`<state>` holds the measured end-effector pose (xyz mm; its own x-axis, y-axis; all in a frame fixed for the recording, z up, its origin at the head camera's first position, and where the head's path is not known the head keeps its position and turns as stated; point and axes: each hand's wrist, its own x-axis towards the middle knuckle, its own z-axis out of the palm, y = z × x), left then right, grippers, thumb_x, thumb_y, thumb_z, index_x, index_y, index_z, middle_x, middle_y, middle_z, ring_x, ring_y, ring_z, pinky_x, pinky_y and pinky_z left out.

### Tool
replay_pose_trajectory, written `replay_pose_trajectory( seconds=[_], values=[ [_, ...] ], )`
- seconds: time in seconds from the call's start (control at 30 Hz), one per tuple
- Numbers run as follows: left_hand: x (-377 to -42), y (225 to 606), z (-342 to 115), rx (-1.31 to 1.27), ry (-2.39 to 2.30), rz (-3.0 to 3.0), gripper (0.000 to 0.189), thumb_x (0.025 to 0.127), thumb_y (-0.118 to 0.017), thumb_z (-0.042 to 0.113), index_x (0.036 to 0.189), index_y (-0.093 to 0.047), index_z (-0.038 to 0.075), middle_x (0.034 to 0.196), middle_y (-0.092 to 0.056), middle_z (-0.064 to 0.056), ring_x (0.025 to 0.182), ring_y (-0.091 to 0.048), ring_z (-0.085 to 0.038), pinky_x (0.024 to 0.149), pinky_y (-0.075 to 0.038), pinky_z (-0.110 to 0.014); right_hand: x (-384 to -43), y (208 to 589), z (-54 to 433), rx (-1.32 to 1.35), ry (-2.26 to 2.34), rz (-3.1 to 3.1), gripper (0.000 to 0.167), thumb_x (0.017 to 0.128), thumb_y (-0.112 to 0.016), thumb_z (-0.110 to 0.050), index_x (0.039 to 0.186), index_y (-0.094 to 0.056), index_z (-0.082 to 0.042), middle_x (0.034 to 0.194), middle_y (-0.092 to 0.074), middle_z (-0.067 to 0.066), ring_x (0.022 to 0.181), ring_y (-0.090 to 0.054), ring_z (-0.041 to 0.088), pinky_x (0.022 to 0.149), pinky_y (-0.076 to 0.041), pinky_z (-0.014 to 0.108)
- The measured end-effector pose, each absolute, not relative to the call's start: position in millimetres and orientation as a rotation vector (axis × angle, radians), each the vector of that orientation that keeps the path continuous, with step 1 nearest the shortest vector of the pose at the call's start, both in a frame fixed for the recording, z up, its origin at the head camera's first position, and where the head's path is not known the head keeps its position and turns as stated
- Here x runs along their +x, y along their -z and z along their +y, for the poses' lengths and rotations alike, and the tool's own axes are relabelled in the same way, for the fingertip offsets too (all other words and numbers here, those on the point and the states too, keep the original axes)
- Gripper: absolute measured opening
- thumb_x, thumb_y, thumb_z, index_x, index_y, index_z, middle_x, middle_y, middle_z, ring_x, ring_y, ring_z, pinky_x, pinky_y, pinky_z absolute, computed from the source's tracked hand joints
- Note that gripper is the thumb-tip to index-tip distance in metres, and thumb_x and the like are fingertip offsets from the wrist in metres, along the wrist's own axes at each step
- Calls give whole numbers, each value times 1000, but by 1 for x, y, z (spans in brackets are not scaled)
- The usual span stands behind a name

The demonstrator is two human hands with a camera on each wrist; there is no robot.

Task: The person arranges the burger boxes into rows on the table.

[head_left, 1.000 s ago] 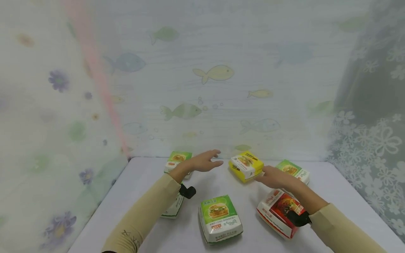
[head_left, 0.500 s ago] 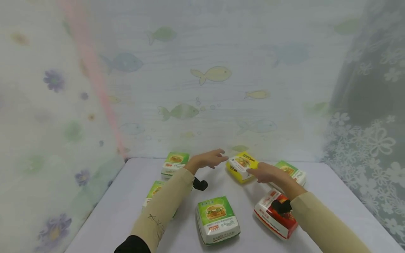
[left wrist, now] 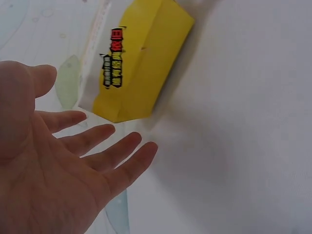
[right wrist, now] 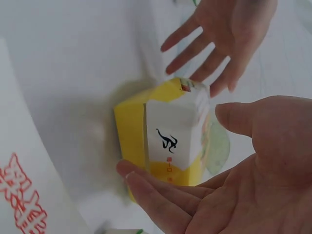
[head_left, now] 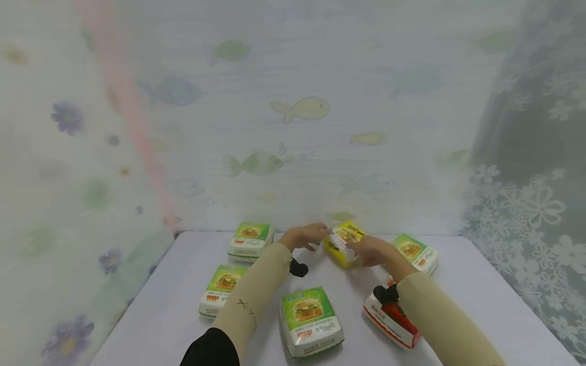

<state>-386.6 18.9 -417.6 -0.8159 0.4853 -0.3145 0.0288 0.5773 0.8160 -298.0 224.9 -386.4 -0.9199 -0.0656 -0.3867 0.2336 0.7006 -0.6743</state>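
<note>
1. From here, the yellow box [head_left: 341,243] sits near the far edge of the surface [head_left: 155,315].
2. It looks like light, thin card: smooth, perhaps slippery, easily dented. I'd take it by opposite side walls, gently.
3. The left hand [head_left: 306,236] is spread, holding nothing, just beside one side. The right hand [head_left: 373,250] has thumb and fingers parted at the other, ungripped; whether it touches, I can't tell.
4. The printed curtain [head_left: 302,193] stands close behind; open room lies towards the front green-and-white box [head_left: 311,323].

Below centre, I see smooth card on the yellow food box [head_left: 341,241]; my right sleeve [head_left: 446,317], lower right, looks like matt cloth.
</note>
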Motion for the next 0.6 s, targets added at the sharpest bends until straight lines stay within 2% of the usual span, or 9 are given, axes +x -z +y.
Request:
replay_pose_trajectory(
  seconds=[0.17,0.4,0.6],
  values=[
    [-387,424,24,406,-1182,2306,58,110,-43,40,155,-38,4,157,-39,-19,134,-49,-41,103,-50,-53,-301,392,222,157,1051,2560,63,107,-49,-36,141,-40,16,115,-58,21,85,-64,24,87,-58,38],
    [-378,426,36,397,-1189,2344,54,112,-36,37,155,-39,4,152,-44,-19,133,-49,-42,104,-49,-56,-301,395,220,209,1044,2544,54,110,-42,-34,136,-46,13,115,-60,22,84,-65,24,87,-58,37],
    [-375,424,42,366,-1161,2407,48,111,-34,28,149,-43,1,145,-50,-19,132,-51,-41,104,-48,-57,-303,395,220,216,1043,2543,47,107,-46,-25,134,-48,13,117,-60,23,92,-65,29,86,-59,37]
  ],
)
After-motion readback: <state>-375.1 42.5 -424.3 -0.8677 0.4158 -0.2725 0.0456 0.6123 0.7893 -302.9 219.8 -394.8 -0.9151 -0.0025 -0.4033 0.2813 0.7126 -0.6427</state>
